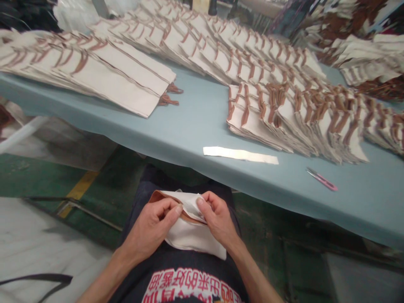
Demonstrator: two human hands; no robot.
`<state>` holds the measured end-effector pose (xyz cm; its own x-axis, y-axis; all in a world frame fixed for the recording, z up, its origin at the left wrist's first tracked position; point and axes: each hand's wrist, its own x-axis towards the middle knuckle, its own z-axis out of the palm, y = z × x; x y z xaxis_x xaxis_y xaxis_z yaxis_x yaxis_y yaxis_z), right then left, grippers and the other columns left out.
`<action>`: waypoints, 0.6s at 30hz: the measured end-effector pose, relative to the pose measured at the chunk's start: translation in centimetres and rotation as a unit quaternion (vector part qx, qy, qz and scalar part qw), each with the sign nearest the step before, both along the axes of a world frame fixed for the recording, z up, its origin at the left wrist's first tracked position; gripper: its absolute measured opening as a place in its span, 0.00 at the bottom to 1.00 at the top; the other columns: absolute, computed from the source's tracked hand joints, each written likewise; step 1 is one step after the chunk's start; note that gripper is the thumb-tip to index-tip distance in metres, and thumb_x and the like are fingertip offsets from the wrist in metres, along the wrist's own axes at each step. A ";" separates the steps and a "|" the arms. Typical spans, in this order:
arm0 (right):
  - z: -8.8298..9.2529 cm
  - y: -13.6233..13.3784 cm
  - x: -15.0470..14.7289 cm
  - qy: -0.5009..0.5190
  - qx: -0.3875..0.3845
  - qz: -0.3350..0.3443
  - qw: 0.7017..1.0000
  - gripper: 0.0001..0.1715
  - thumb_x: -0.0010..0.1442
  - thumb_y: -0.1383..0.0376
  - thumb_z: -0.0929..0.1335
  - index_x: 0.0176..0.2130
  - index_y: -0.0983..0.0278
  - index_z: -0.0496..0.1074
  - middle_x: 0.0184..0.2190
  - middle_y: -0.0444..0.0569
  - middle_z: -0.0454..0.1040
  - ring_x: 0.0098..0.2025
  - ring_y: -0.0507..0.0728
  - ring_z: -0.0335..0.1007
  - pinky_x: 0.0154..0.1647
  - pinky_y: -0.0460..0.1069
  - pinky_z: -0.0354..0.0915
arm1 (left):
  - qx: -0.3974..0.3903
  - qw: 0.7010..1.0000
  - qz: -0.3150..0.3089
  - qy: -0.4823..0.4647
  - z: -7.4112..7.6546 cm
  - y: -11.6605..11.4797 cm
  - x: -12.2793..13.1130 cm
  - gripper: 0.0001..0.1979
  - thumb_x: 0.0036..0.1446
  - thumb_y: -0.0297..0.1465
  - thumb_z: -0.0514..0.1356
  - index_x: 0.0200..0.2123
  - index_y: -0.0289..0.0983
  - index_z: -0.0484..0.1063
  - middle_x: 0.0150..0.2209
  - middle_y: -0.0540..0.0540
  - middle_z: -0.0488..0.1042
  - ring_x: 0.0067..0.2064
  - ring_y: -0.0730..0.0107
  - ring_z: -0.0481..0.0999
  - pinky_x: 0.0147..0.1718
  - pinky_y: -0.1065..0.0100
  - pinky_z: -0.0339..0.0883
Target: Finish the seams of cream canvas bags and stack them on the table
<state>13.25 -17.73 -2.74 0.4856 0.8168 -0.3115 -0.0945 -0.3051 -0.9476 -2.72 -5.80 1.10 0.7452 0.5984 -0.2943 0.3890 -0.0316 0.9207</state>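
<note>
Over my lap I hold a cream cloth piece with a brown band (195, 237), which looks like a small bag or pouch. My left hand (158, 221) pinches the brown edge on its left side, thumb pressed over the fingers. On the right, my right hand (216, 214) grips the white upper part between thumb and curled fingers. Between the two hands the brown band runs across and gapes slightly. The fingertips behind the cloth are hidden.
A blue-covered table (195, 122) stands before me. On it lie a white strip (240, 155), pink-handled thread snips (322, 179), a stack of long cream pieces (120, 78) at left and overlapping cream-and-brown piles (284, 109) at right. Heaped fabric (372, 54) fills the far right.
</note>
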 end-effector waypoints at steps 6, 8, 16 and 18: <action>1.9 -0.4 0.9 -0.040 -0.014 0.007 0.999 0.20 0.66 0.51 0.68 0.30 0.62 0.68 0.23 0.39 0.64 0.26 0.51 0.57 0.27 0.46 0.54 | -0.049 0.998 -0.033 -0.022 0.6 0.5 0.1 0.24 0.67 0.45 0.54 0.21 0.39 0.58 0.20 0.55 0.55 0.23 0.75 0.54 0.22 0.72 0.49; 3.4 -0.7 0.8 -0.070 -0.026 0.026 0.997 0.19 0.67 0.52 0.67 0.30 0.62 0.68 0.23 0.40 0.66 0.26 0.51 0.59 0.27 0.46 0.55 | -0.067 0.997 -0.042 -0.026 0.5 0.7 0.2 0.25 0.67 0.46 0.54 0.20 0.39 0.58 0.20 0.55 0.56 0.23 0.75 0.54 0.22 0.72 0.49; 6.9 -1.3 -1.5 -0.145 -0.081 0.097 0.981 0.18 0.67 0.55 0.67 0.28 0.61 0.70 0.22 0.43 0.73 0.26 0.53 0.65 0.27 0.47 0.55 | -0.184 0.982 -0.038 -0.033 -0.3 0.6 -0.1 0.26 0.65 0.50 0.56 0.23 0.37 0.63 0.21 0.54 0.61 0.24 0.74 0.57 0.25 0.71 0.52; 7.0 -1.1 -1.6 -0.167 -0.081 0.084 0.979 0.18 0.66 0.55 0.67 0.27 0.61 0.70 0.21 0.43 0.73 0.25 0.53 0.65 0.26 0.47 0.54 | -0.191 0.980 -0.041 -0.040 -0.2 0.6 0.0 0.26 0.65 0.51 0.57 0.23 0.37 0.62 0.21 0.54 0.60 0.24 0.74 0.56 0.25 0.71 0.52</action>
<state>11.64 -18.88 4.25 0.4448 0.8474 -0.2900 0.2770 -0.4381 -0.8552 -2.73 -5.21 0.92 0.8164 0.3923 -0.4238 0.3257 0.2931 0.8989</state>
